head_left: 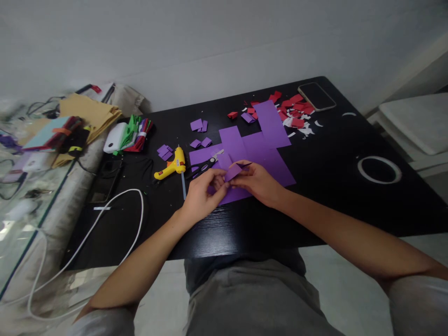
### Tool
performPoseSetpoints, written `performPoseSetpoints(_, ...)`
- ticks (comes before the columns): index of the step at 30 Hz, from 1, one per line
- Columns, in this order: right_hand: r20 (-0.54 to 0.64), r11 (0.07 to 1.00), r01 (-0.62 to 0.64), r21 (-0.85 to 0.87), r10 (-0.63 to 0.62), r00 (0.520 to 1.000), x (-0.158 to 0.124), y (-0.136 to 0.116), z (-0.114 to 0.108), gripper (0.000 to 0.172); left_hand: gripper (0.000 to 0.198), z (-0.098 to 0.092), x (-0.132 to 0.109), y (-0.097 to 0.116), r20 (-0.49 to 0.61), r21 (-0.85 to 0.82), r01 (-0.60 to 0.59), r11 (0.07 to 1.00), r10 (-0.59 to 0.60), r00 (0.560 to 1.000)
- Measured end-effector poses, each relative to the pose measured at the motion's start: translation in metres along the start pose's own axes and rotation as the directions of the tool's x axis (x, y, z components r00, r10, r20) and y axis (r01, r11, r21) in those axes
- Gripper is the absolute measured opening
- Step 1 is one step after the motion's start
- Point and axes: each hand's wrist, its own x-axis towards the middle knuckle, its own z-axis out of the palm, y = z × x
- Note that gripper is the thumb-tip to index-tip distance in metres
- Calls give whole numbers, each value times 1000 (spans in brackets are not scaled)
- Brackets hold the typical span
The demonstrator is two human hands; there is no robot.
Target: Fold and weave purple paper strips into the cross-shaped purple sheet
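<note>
Pinching 1 folded purple ppr (235,172) btwn 2 half-curled hands (258,183), nr 1 glue gun (172,165).

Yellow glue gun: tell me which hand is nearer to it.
Left. The left hand is to the lower right of the yellow glue gun in view; the right hand is farther right, beyond the left hand.

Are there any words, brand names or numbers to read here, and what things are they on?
None that I can read.
Yellow glue gun: any marking is too small to read.
White object at the left: too blurred to read.
Phone: its screen is dark, no words show.
Purple sheets: no writing that I can see.
</note>
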Motion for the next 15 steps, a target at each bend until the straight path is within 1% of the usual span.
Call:
performPoseSetpoints(3, 6, 1000, -7, -2, 7, 1000, 0, 1, -2, 44, 19, -1, 0, 1, -16, 30, 17, 999, -17, 1000)
performPoseSetpoints(5, 18, 999, 3, -34, -2, 1000, 0, 1, -2, 44, 19, -1, 0, 2, -28, 28, 46, 999, -45, 999)
performPoseSetpoints(8, 0, 992, 50, -120, -51, 999, -1, 2, 0, 45, 17, -1, -1, 2, -42, 4, 94, 996, -94, 995)
performPoseSetpoints(10, -25, 976, 85, -202, -92, 995, -1, 3, 0, 43, 17, -1, -1, 1, -58, -9, 111, 994, -111, 992)
performPoseSetpoints(13, -53, 916, 140, -377, -173, 984, -2, 5, 1, 32, 18, -1, -1, 0, -102, -17, 121, 992, -123, 987)
performPoseSetpoints(15, -71, 834, 196, -516, -269, 960, -5, 4, 2, 29, 18, -1, 0, -1, -127, -22, 135, 991, -137, 982)
